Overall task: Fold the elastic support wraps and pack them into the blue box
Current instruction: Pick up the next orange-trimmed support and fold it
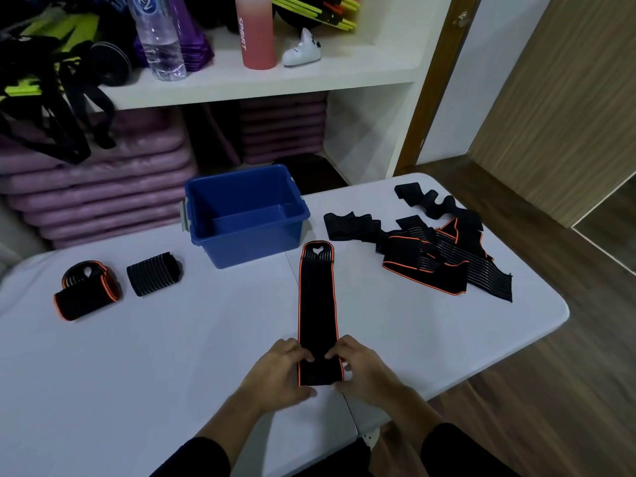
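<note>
- Recorded a white table (172,356) across the lower view, carrying all task items.
- Noted a white shelf (275,82) behind the table, stacked with sports gear above and purple mats below.
- Found a blue box (254,242) at the far middle of the table, open-topped, with nothing visible inside.
- Logged a heap of wraps (430,256) at the far right of the table, unfolded and overlapping, some with orange edging and some plain black with grey stripes.
- Observed a long wrap (317,297), black with orange edging, laid flat and straight from just beside the box's near wall toward the person.
- Found the left hand (278,370) on the near end of the long wrap, fingers curled over the top and thumb at the near edge, pinching the left side.
- Found the right hand (361,370) likewise placed, pinching the right side of the same end.
- Logged an orange-edged roll (86,294) and a striped roll (154,273) at the left of the table, side by side and apart.
- Noted a pink bottle (256,32) and a clear bottle (158,39) upright on the shelf.
</note>
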The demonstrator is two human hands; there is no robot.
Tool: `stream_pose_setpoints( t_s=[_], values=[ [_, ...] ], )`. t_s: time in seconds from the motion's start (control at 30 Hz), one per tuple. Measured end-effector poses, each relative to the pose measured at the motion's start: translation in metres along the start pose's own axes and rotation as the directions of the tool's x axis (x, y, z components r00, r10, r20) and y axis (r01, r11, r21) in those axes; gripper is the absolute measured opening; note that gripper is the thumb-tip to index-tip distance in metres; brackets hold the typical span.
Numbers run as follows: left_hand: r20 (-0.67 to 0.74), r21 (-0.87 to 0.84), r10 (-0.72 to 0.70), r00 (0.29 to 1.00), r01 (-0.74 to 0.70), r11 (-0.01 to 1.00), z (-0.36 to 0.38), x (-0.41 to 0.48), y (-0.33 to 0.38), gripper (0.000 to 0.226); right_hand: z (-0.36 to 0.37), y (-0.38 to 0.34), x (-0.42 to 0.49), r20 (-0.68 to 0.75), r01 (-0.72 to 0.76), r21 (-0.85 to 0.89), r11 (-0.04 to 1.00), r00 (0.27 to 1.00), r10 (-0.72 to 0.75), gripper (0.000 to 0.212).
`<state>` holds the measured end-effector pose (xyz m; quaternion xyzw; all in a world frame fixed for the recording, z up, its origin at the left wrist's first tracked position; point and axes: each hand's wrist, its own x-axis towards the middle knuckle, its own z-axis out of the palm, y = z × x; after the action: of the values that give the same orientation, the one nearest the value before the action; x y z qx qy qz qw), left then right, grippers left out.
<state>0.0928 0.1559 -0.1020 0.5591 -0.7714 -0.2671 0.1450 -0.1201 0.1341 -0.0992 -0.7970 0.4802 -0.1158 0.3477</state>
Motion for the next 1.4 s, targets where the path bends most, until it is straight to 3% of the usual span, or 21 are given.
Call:
stream_pose_setpoints(
  t_s=[0.07,0.13,0.27,0.37,0.5,0.6,0.67,0.73,0.8,0.87,0.93,1.1,1.2,1.3,1.4],
  values=[
    [0.024,0.045,0.008,1.000,-0.009,0.999,-0.002,0.003,0.000,0.047,-0.002,-0.003,0.001,-0.004,-0.022,0.008,1.000,1.000,0.022,0.043],
    [0.011,-0.016,-0.037,0.999,0.037,0.999,-0.005,0.008,0.002,0.040,-0.007,-0.006,0.002,-0.012,-0.068,0.015,0.998,0.998,0.068,0.038],
    [0.117,-0.186,-0.241,0.963,0.260,0.947,-0.009,0.015,0.008,0.029,-0.008,-0.008,0.007,0.001,-0.207,0.130,0.970,0.978,0.209,0.029],
    [0.077,-0.216,-0.341,0.937,0.350,0.912,-0.006,0.018,0.011,0.024,-0.003,-0.011,0.014,-0.042,-0.257,0.142,0.956,0.963,0.265,0.028],
    [-0.168,-0.109,-0.248,0.954,0.232,0.967,-0.002,0.016,0.011,0.026,0.001,-0.011,0.017,-0.230,-0.156,0.102,0.982,0.957,0.176,0.024],
    [-0.173,-0.071,-0.094,0.980,0.083,0.994,-0.001,0.014,0.008,0.023,-0.001,-0.008,0.017,-0.226,-0.052,0.061,0.997,0.972,0.065,0.017],
    [-0.126,-0.070,-0.058,0.990,0.050,0.996,-0.001,0.013,0.004,0.038,-0.003,-0.005,0.014,-0.198,-0.035,0.036,0.999,0.979,0.042,0.024],
    [-0.065,-0.002,-0.041,0.997,0.041,0.999,-0.001,0.014,-0.001,0.057,-0.005,-0.001,0.013,-0.137,-0.013,0.010,1.000,0.990,0.014,0.042],
    [-0.024,0.086,-0.039,0.999,0.041,0.995,-0.001,0.016,-0.001,0.060,-0.003,0.001,0.013,-0.097,0.036,-0.032,0.999,0.995,-0.039,0.052],
    [-0.055,0.070,-0.026,0.998,0.030,0.997,-0.001,0.019,0.000,0.052,-0.002,0.000,0.017,-0.110,0.043,-0.035,0.998,0.993,-0.047,0.049],
    [-0.056,-0.026,-0.066,0.996,0.065,0.998,-0.005,0.022,0.002,0.048,-0.005,-0.002,0.020,-0.121,-0.036,0.014,0.999,0.992,0.038,0.046],
    [0.061,-0.145,-0.291,0.955,0.297,0.944,-0.011,0.037,0.008,0.028,-0.011,-0.003,0.024,-0.045,-0.216,0.104,0.971,0.974,0.222,0.034],
    [-0.043,-0.166,-0.385,0.922,0.373,0.913,-0.009,0.043,0.013,0.030,-0.007,-0.005,0.033,-0.133,-0.230,0.108,0.967,0.961,0.243,0.031],
    [-0.235,-0.085,-0.262,0.936,0.249,0.965,-0.008,0.044,0.017,0.028,-0.008,-0.005,0.039,-0.274,-0.174,0.103,0.979,0.941,0.196,0.032],
    [-0.228,-0.019,-0.115,0.967,0.114,0.993,-0.007,0.042,0.014,0.026,-0.012,-0.003,0.041,-0.285,-0.066,0.024,0.998,0.956,0.070,0.020]
  ],
)
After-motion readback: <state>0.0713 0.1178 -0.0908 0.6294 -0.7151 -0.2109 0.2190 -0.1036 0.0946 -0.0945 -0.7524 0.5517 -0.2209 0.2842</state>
